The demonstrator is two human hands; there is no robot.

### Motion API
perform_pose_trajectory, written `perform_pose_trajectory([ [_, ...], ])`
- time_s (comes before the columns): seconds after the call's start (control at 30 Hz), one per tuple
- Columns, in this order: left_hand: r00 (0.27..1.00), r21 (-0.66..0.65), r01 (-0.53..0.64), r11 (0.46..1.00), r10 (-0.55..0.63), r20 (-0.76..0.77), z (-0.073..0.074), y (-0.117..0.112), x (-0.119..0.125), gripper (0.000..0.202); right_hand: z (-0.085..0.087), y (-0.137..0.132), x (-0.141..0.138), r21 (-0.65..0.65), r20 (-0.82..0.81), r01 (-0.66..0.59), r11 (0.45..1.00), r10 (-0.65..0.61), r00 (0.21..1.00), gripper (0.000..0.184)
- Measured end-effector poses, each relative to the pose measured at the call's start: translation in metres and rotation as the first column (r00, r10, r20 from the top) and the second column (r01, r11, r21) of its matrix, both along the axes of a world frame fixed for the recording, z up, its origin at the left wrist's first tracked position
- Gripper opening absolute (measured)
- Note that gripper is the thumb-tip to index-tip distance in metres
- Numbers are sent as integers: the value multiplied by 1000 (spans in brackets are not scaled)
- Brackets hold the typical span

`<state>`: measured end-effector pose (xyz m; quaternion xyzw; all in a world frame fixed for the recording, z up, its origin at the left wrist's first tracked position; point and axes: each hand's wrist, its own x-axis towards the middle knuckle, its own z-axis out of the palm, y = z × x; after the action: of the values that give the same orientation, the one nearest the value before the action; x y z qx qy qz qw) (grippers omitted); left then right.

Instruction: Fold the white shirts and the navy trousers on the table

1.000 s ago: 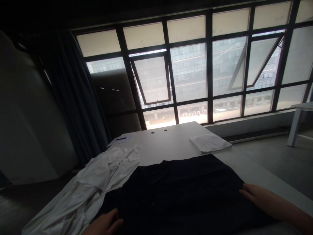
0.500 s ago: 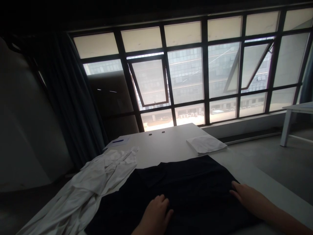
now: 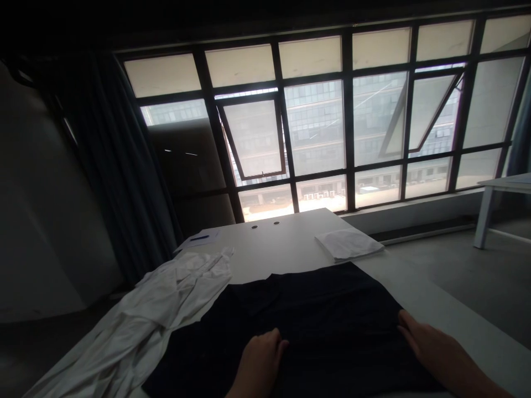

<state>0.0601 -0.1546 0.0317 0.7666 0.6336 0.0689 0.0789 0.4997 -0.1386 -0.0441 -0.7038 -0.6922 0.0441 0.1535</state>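
As L hand (image 3: 259, 362), R hand (image 3: 423, 345) press, shirt's (image 3: 327, 315) collar (image 3: 265, 286) pts away

Bare table (image 3: 286, 249) ahead is open; white heap (image 3: 166, 304) blocks left, folded cloth (image 3: 348, 245) far-rt (small).

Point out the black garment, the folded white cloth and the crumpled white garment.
black garment (image 3: 323, 309), head view, on its flat middle.
folded white cloth (image 3: 348, 244), head view, centre of its top face.
crumpled white garment (image 3: 170, 301), head view, on its bunched middle.
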Motion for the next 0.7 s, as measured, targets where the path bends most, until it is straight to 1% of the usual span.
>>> perform_pose_trajectory([
  [0.1,999,15,-5,1000,4,54,3,-2,1,13,-1,0,1,1,15,-2,1000,2,1000,27],
  [0.2,998,77,17,997,-22,57,2,-3,1,13,2,-1,-1,-14,12,-4,1000,4,1000,28],
  [0.3,998,142,44,989,-49,37,3,-5,3,15,7,-2,-1,16,-41,7,1000,-6,999,28],
  [0.37,996,179,75,981,-83,38,9,-9,5,20,9,-2,1,41,-96,19,999,-15,995,29],
  [0.4,991,187,119,975,-129,41,13,-12,6,21,9,-1,2,43,-120,24,999,-19,993,30],
  [0.47,951,166,293,942,-305,52,22,-17,7,18,8,1,4,29,-147,24,999,-19,989,33],
  [0.5,910,135,398,907,-409,65,26,-19,7,20,6,2,5,26,-150,20,999,-16,988,35],
  [0.53,864,97,490,866,-498,82,29,-21,6,29,4,2,5,30,-148,18,999,-14,989,37],
  [0.57,824,58,554,831,-557,103,31,-21,6,40,3,3,6,35,-142,16,999,-11,990,39],
  [0.6,804,25,584,812,-582,124,31,-21,4,50,1,3,7,39,-135,13,999,-8,991,41],
  [0.63,803,-1,585,811,-579,139,31,-20,3,56,0,3,7,36,-128,12,999,-7,992,43],
  [0.7,824,-43,557,829,-547,146,28,-17,0,63,0,2,9,12,-115,2,1000,-1,993,44],
])
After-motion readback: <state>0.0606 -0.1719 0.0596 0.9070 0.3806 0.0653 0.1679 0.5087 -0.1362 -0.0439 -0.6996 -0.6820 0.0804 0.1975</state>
